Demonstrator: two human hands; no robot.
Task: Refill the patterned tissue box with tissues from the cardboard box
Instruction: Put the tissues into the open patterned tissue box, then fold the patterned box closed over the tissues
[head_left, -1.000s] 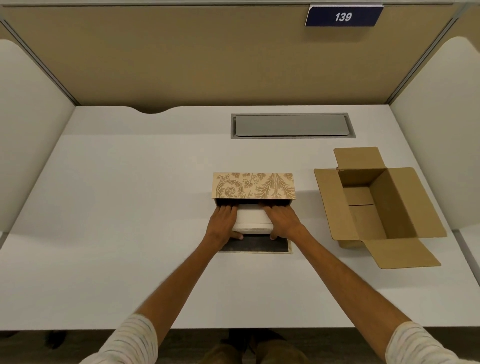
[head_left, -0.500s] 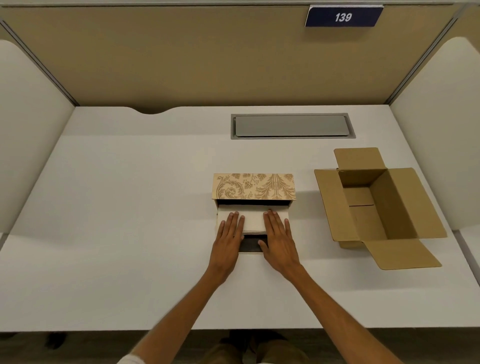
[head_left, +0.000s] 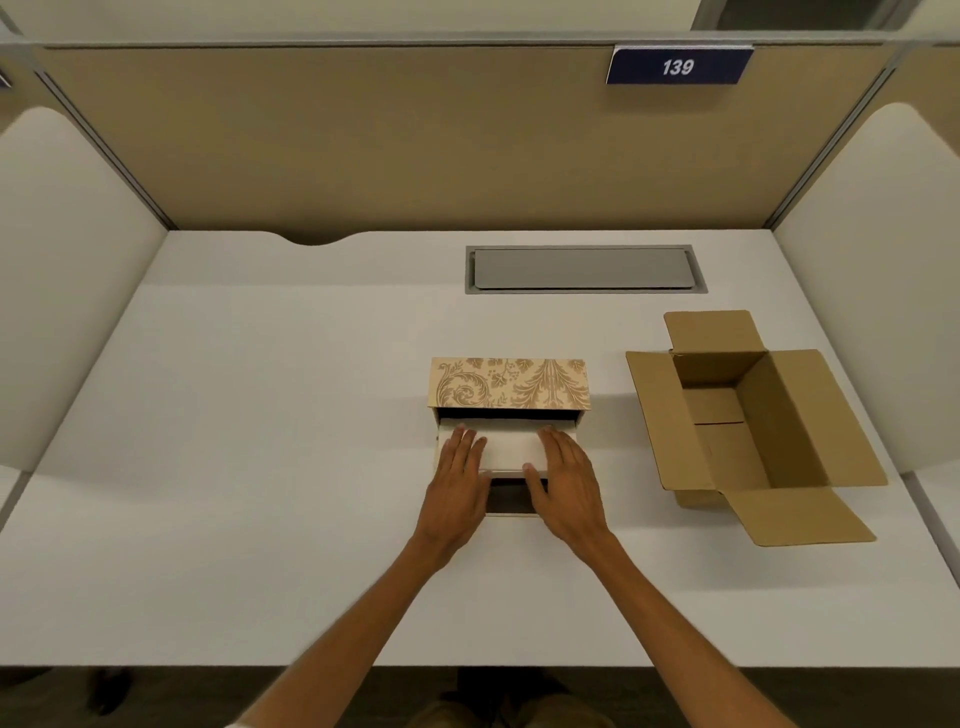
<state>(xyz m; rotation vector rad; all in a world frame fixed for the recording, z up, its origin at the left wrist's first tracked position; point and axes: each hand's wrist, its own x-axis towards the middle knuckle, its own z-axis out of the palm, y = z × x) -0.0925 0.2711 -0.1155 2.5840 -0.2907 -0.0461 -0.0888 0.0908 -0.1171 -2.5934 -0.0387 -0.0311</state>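
Note:
The patterned tissue box (head_left: 509, 382) lies mid-desk on its side, its opening facing me and its dark-lined flap (head_left: 511, 498) folded down on the desk. A white tissue stack (head_left: 511, 447) sits half inside the opening. My left hand (head_left: 457, 483) rests flat on the stack's left end and my right hand (head_left: 566, 488) on its right end, fingers extended toward the opening. The cardboard box (head_left: 779, 415) stands to the right with its flaps spread, and no tissues are visible in it.
A white desk (head_left: 260, 415) is enclosed by tan partition walls at the back and pale side panels. A grey cable hatch (head_left: 584, 269) is set into the desk behind the boxes. A blue sign reading 139 (head_left: 678, 66) hangs on the partition.
A second ago both hands gripped the tissue stack by its ends at the box's opening. They now lie flat on top of it, palms down, and have barely moved in the last half second.

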